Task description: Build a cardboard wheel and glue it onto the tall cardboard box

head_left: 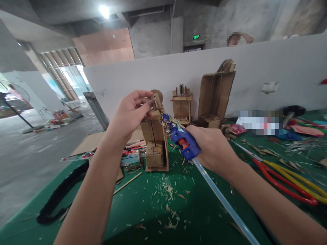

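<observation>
My right hand (208,144) is wrapped round a blue hot glue gun (185,141) with a long clear glue stick (219,194) running out of its back. Its nozzle, crusted with debris, points at a small cardboard piece (157,101). My left hand (136,110) pinches that piece at the top of a cardboard model (154,143). A round cardboard disc (157,93) shows just behind the fingers. Whether the nozzle touches the cardboard I cannot tell. The model stands upright on the green table (153,207), with a dark string down its front.
Behind stand a smaller cardboard model (181,105) and a tall cardboard box (216,97) against a white partition (127,76). Scissors with red and yellow handles (283,177) lie right. A black looped band (55,195), a thin wooden stick (127,183) and wood shavings lie on the table.
</observation>
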`<state>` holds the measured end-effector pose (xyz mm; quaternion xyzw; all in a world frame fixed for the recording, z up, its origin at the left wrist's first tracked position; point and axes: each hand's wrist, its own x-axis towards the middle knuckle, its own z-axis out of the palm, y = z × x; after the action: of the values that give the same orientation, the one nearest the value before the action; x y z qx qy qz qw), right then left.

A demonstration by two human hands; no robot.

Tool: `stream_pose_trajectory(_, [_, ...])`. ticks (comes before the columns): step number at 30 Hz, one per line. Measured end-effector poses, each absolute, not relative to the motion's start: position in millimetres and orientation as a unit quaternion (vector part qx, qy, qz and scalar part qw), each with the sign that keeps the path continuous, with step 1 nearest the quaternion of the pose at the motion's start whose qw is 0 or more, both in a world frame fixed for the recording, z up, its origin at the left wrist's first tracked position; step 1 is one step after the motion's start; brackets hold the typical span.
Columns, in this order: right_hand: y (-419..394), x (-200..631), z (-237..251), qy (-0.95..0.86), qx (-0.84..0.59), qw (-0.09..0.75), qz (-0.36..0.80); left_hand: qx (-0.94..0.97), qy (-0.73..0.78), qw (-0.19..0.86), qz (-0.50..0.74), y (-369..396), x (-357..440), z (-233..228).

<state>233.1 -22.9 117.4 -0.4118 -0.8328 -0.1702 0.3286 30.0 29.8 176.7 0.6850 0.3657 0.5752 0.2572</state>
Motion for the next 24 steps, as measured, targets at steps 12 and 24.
stream_pose_trajectory(12, [-24.3,225.4,116.1,-0.845,-0.405,0.316,-0.148,0.692,0.36,0.264,0.568,30.2,30.8,177.1])
stream_pose_trajectory(24, [-23.0,228.0,115.3,-0.837,-0.408,0.327,-0.161,0.687,0.359,0.264,0.574,31.3,29.5,176.0])
